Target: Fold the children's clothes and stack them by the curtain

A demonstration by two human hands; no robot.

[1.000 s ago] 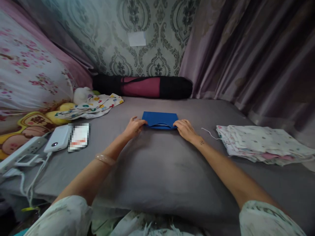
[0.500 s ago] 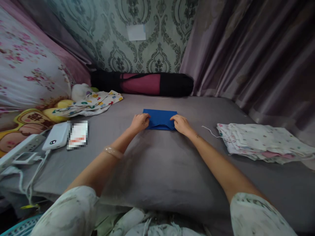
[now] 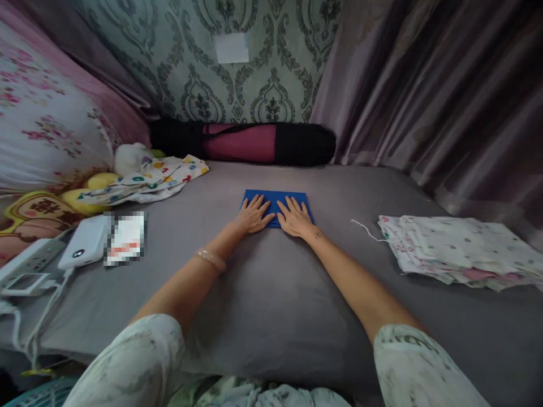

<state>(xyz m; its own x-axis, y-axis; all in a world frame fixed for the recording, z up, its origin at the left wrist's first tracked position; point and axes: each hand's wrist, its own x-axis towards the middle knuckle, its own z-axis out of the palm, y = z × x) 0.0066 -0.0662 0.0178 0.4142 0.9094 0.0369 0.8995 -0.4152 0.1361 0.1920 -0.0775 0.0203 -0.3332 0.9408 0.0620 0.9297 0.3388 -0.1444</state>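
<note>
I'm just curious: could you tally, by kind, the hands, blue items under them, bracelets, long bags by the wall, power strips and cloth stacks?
Hands: 2 (left hand, right hand)
Blue item: 1
Bracelet: 1
Long bag: 1
Power strip: 1
Cloth stack: 1
Total: 7

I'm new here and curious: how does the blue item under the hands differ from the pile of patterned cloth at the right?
The blue item is plain; the cloth pile is mostly white with small printed motifs. The left hand and right hand rest spread on the blue item; neither touches the cloth pile. The blue item looks smaller than the cloth pile. Both lie on the grey sheet.
</note>
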